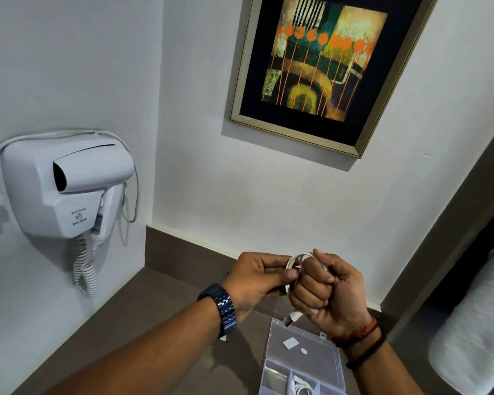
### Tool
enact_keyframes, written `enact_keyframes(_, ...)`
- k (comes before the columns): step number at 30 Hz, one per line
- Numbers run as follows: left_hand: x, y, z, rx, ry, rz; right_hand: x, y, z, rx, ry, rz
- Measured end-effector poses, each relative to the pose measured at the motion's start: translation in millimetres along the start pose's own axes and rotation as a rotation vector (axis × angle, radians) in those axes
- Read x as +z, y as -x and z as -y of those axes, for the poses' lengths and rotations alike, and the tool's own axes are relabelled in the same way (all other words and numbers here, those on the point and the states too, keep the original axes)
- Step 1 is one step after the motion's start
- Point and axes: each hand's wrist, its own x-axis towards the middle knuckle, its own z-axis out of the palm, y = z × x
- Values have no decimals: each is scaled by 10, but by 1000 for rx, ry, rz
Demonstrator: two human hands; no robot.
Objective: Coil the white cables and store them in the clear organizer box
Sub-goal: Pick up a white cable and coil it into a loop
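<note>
Both hands hold one white cable (296,259) in the air above the counter. My left hand (258,279) pinches a loop of it between thumb and fingers. My right hand (330,292) is closed in a fist, with the cable wound around its fingers. The cable's plug end (293,319) hangs below the right fist. Below the hands lies the clear organizer box (271,374) with its lid (305,352) open flat. Another white cable (301,387) rests coiled in one of its compartments at the bottom edge of the view.
The box stands on a brown counter (160,323) in a wall corner. A white wall-hung hair dryer (66,189) with a curly cord is on the left wall. A framed painting (322,61) hangs ahead. White towels (479,323) lie at the right.
</note>
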Motion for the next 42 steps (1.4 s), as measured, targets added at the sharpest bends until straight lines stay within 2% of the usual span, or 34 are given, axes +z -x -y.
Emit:
enact_keyframes(8,-44,-43,-65,78,-149,3,-34,-2,-23,27,7,-24)
enact_keyframes(14,-60,-97,-12,100,-127,-16,-76,4,21,20,80,-104)
enact_keyframes(20,-61,-103,76,53,-59,-4,-138,76,33,11,333,-255)
enact_keyframes(25,-93,-105,88,-20,56,-63,-224,116,-20,-80,496,-490)
enact_keyframes(28,-138,-118,166,-98,139,-13,-236,100,-70,-105,631,-591)
enact_keyframes(31,-167,-111,213,-166,237,41,-225,69,-107,-138,874,-709)
enact_keyframes(33,-188,-120,213,-188,287,55,-221,54,-109,-152,1024,-755)
enact_keyframes(36,-202,-112,159,-236,331,71,-204,47,-107,-147,1122,-764)
enact_keyframes(38,-196,-98,134,-214,228,59,-184,32,-122,-147,1136,-753)
enact_keyframes(42,-175,-84,126,-88,-201,-58,-173,1,-147,-142,1110,-770)
